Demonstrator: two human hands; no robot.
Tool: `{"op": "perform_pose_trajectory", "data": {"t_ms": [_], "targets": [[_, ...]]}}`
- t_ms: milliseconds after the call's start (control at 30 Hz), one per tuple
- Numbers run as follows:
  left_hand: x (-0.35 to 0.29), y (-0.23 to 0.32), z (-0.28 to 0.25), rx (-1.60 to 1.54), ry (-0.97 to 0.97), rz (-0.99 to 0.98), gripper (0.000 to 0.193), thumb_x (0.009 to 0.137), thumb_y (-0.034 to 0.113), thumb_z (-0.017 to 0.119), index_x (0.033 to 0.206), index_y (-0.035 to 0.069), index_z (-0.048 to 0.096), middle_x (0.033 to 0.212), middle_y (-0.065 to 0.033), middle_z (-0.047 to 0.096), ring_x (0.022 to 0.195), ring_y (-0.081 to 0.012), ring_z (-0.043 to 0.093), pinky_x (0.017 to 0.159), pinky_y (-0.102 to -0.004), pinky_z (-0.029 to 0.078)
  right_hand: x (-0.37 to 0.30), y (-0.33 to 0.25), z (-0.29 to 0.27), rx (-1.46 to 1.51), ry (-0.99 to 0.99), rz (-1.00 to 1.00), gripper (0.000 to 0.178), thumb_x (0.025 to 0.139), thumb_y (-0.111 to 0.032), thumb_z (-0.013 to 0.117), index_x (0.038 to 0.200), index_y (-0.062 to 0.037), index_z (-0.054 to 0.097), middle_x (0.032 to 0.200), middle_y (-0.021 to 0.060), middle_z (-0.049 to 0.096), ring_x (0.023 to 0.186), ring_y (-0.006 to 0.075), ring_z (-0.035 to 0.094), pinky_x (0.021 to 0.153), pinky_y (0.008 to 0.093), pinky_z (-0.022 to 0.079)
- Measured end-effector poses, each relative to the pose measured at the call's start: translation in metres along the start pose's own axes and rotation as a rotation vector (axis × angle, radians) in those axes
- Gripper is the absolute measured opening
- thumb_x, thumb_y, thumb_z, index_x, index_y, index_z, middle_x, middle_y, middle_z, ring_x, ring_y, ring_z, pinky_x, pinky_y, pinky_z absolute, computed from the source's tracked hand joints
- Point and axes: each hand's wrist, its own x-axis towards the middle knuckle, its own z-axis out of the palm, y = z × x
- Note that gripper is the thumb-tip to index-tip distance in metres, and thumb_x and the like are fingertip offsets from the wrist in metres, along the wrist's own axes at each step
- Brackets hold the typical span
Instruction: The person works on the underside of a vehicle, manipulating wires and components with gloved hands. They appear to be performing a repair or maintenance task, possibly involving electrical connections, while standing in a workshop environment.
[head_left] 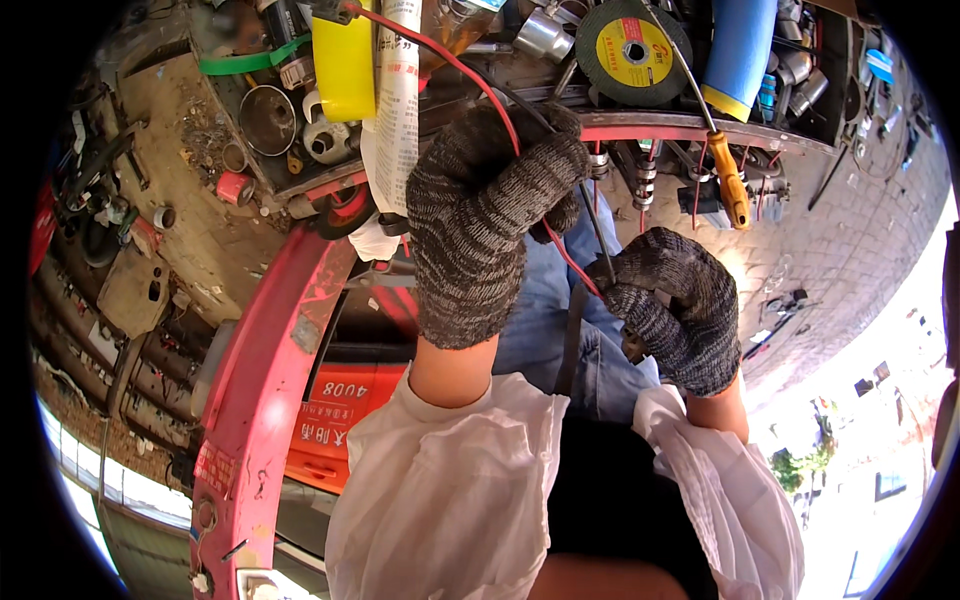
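Observation:
Both of my hands wear dark grey knitted gloves. My left hand (490,215) is closed around a thin red wire (487,86) and a black wire (600,225), which pass through its fingers. The red wire runs up over the tool tray toward the upper left. Lower and to the right, my right hand (685,310) is closed, with fingertips pinching both wires where they come together. Short lengths of the two wires span the gap between my hands. Whatever lies inside the right fingers is hidden by the glove.
A red-edged metal tray (690,128) crosses the top, holding a black cutting disc (607,70), a blue roll (742,50) and a yellow roll (343,65). An orange-handled screwdriver (728,180) hangs over its edge. A red metal frame (245,400) and an orange box (325,445) stand left.

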Motion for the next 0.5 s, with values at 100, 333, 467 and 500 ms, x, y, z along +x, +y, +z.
{"op": "perform_pose_trajectory", "data": {"t_ms": [100, 333, 467, 500], "targets": [[0.001, 0.0, 0.001, 0.025, -0.003, -0.042, 0.023, 0.083, 0.003, 0.083, 0.105, 0.0, 0.075, 0.088, -0.0075, 0.075, 0.063, -0.0123, 0.066, 0.055, -0.0249, 0.051, 0.001, 0.007, 0.002, -0.098, 0.019, -0.139, 0.024, 0.087, -0.024, 0.075, 0.101, -0.0045, 0.079, 0.083, 0.0091, 0.069, 0.076, 0.0259, 0.067, 0.073, 0.0355, 0.052], [0.004, -0.006, 0.002, 0.048, 0.014, 0.002, 0.02, 0.086, 0.005, 0.081, 0.105, 0.002, 0.076, 0.085, -0.0061, 0.075, 0.062, -0.0119, 0.066, 0.052, -0.0245, 0.048, 0.002, 0.008, -0.003, -0.12, -0.029, -0.152, 0.025, 0.086, -0.024, 0.075, 0.101, -0.0039, 0.079, 0.083, 0.0107, 0.068, 0.078, 0.0268, 0.067, 0.073, 0.0361, 0.052], [0.007, -0.004, 0.003, 0.047, -0.029, -0.006, 0.022, 0.088, 0.006, 0.079, 0.109, 0.002, 0.076, 0.084, -0.0059, 0.075, 0.059, -0.0123, 0.065, 0.05, -0.0247, 0.046, 0.001, 0.014, 0.0, 0.009, 0.008, -0.064, 0.025, 0.087, -0.021, 0.075, 0.102, -0.0011, 0.077, 0.085, 0.0106, 0.068, 0.078, 0.0248, 0.066, 0.073, 0.035, 0.051], [0.008, -0.005, 0.002, 0.047, -0.03, 0.009, 0.022, 0.088, 0.006, 0.079, 0.11, 0.001, 0.076, 0.084, -0.0059, 0.075, 0.058, -0.0123, 0.065, 0.05, -0.0247, 0.046, 0.0, 0.015, 0.001, 0.065, 0.012, -0.025, 0.024, 0.088, -0.019, 0.075, 0.104, -0.0007, 0.077, 0.087, 0.0105, 0.068, 0.079, 0.0244, 0.066, 0.073, 0.035, 0.051]]}}
